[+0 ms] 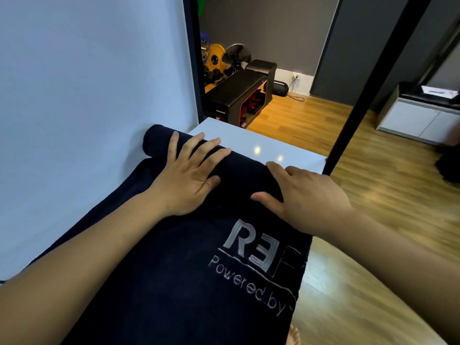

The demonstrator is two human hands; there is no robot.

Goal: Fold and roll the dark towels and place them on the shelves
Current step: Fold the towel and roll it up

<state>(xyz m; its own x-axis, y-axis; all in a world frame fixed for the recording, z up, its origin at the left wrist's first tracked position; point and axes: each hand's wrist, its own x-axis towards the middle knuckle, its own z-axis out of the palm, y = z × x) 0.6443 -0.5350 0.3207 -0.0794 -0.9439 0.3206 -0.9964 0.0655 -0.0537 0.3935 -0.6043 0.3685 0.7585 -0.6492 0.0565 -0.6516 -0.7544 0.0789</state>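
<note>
While your dark towel [174, 270] lies flat nearest you on the white table [261, 143] | left hand [189, 180] spread, pressing its rolled far end | right hand [306, 195] curled round that roll | black bench [236, 93] far beyond.

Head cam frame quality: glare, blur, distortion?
Head view: two glare spots on the white tabletop; wide-angle splay, wall edge and black pole lean apart; towel near-black, folds barely readable, logo sharp; right hand shaded, darker than left hand; no obvious motion blur.

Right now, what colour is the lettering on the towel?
Light grey lettering on the dark navy towel, best in the head view.
</note>
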